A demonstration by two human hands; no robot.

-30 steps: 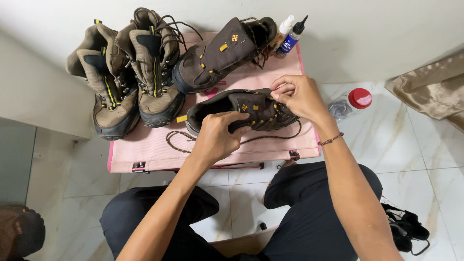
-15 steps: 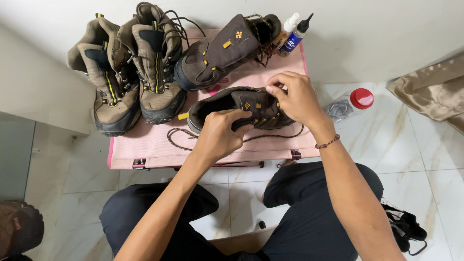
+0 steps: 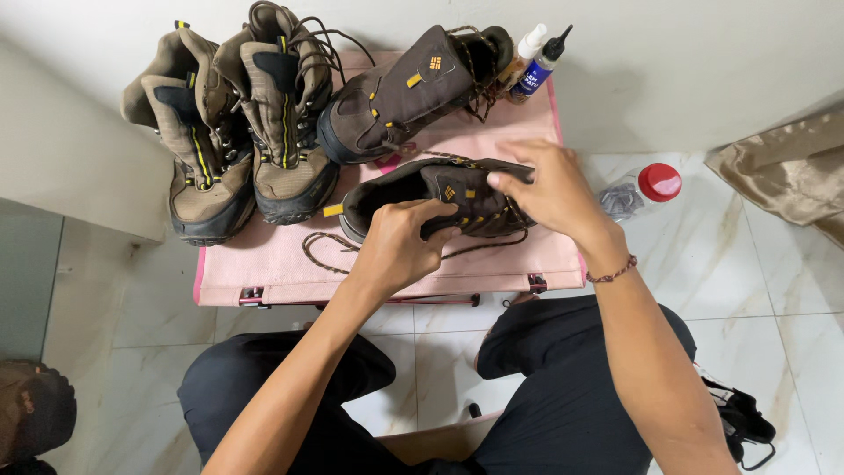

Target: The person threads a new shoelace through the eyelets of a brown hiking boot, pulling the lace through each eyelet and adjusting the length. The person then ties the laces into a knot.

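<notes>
Four brown lace-up hiking boots (image 3: 290,114); two small nozzle-tipped plastic bottles (image 3: 543,60) at one o'clock; one red-capped clear bottle (image 3: 646,186).

single head-worn view, looking steeply down from above the seated person's lap, close range. pink table (image 3: 264,264) fills centre, wall edge at 12 o'clock, tiled floor (image 3: 774,281) at 3 and 9, person's own knees at 6. no second view to overlap.
</notes>
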